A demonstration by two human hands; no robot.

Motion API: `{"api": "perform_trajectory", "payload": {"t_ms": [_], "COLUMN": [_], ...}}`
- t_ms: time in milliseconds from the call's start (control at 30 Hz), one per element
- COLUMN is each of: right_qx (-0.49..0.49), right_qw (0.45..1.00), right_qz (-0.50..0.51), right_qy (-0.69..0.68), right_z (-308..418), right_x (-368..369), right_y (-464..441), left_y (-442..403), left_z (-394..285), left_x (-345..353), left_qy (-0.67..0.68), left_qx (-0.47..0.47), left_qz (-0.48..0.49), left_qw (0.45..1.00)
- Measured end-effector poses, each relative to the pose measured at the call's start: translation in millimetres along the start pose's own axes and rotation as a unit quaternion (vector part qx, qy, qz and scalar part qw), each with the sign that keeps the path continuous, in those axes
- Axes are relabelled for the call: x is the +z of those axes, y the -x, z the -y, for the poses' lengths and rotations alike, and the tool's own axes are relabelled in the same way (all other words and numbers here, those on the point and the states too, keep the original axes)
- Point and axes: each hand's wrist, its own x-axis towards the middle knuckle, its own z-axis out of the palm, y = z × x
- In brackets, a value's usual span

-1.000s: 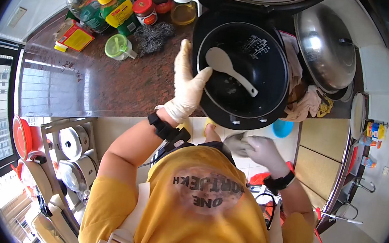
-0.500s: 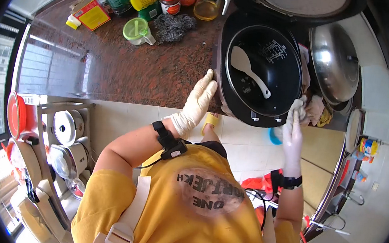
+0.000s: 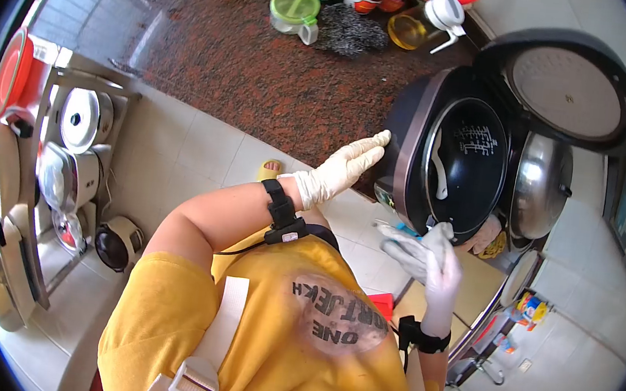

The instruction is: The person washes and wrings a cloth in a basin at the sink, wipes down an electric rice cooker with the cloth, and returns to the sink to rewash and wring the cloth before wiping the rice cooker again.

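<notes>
The black rice cooker [image 3: 409,152] stands on the counter with its lid [image 3: 568,89] raised. A white rice paddle [image 3: 439,174] lies inside its dark inner pot [image 3: 476,167]. My left hand [image 3: 342,170], in a white glove, has its fingers stretched out, the tips at the cooker's left side. Below the cooker's front edge is my right hand [image 3: 442,269], also gloved, closed on a grey-white cloth [image 3: 410,251] that hangs out to the left. Part of the cloth is hidden by the fingers.
Behind on the counter [image 3: 251,59] are a green-lidded cup [image 3: 294,14], a steel wool pad [image 3: 349,30], an oil jug [image 3: 414,30] and jars. A large metal lid [image 3: 539,189] leans right of the cooker. On the left, a rack holds pots [image 3: 86,122].
My right hand has drawn back from the cooker's right front edge with the cloth, which now hangs loose. My left hand stays at the cooker's side. The view has turned, and the cooker appears tilted.
</notes>
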Motion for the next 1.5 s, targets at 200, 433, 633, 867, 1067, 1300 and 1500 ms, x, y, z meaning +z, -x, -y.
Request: {"api": "perform_trajectory", "payload": {"t_ms": [200,433,633,867,1067,1300,1500], "right_qx": [-0.128,-0.118,-0.365,-0.236,-0.33,-0.224,-0.274], "right_qw": [0.976,0.944,0.929,0.957,0.921,0.954,0.922], "right_qz": [0.16,0.258,-0.053,-0.159,-0.107,0.048,0.036], "right_qy": [0.081,-0.171,0.038,-0.056,0.179,0.194,0.27], "right_z": [50.1,113.1,143.0,76.1,35.6,-27.6,-28.5], "right_x": [32.0,50.8,-60.3,-207.3,-197.2,-87.6,-66.1], "right_y": [-65.9,-111.6,-192.2,-306.9,-170.6,-79.0,-52.9], "left_y": [2.5,34.8,46.1,-1.0,-16.6,-34.3,-34.6], "left_z": [9.7,-43.1,-101.1,-87.6,-94.8,-95.8,-73.4], "left_x": [-5.0,3.7,19.4,-4.5,-17.2,-9.5,1.7], "left_qy": [0.026,-0.215,0.072,0.075,0.063,-0.026,-0.021], "left_qx": [0.009,0.271,0.02,0.068,0.029,0.017,0.045], "left_qz": [0.046,0.104,-0.065,-0.177,-0.158,-0.182,-0.152], "left_qw": [0.999,0.933,0.995,0.979,0.985,0.983,0.987]}}
